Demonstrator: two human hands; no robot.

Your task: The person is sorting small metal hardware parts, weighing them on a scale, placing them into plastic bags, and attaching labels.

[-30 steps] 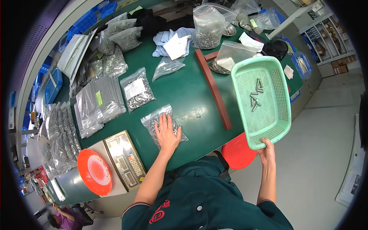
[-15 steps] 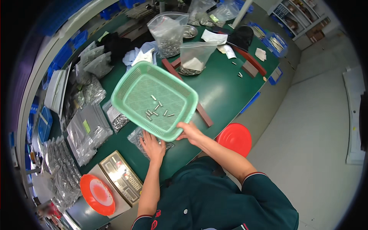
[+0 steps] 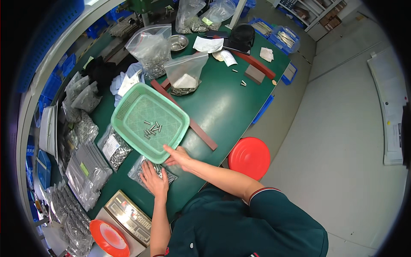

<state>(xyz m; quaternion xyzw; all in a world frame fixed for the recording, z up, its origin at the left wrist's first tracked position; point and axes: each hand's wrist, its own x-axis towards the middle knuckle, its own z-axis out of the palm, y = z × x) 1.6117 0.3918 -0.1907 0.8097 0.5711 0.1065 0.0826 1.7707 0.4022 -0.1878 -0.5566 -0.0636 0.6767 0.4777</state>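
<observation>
My right hand (image 3: 178, 156) grips the near right corner of a green plastic mesh basket (image 3: 179, 133), thumb on the rim and the other fingers mostly hidden beneath. Inside the basket, several small metal pins (image 3: 153, 128) lie in a loose cluster. My left hand (image 3: 155, 178) is open, fingers spread flat on a clear plastic bag (image 3: 136, 171) of metal parts just in front of the basket. Left of the basket lies another filled bag (image 3: 114, 150) with a white label.
A digital scale (image 3: 128, 216) and a red-orange dish (image 3: 109, 240) sit at the near left. Packed bags (image 3: 87, 169) line the left side. Reddish-brown bars (image 3: 201, 133) lie beyond the basket on the green table (image 3: 231, 107). A red round stool (image 3: 249, 158) stands at the right edge.
The basket has come down closer to the table, and the pins in it have gathered closer together. My left hand lies flatter on the bag. The whole view has shifted.
</observation>
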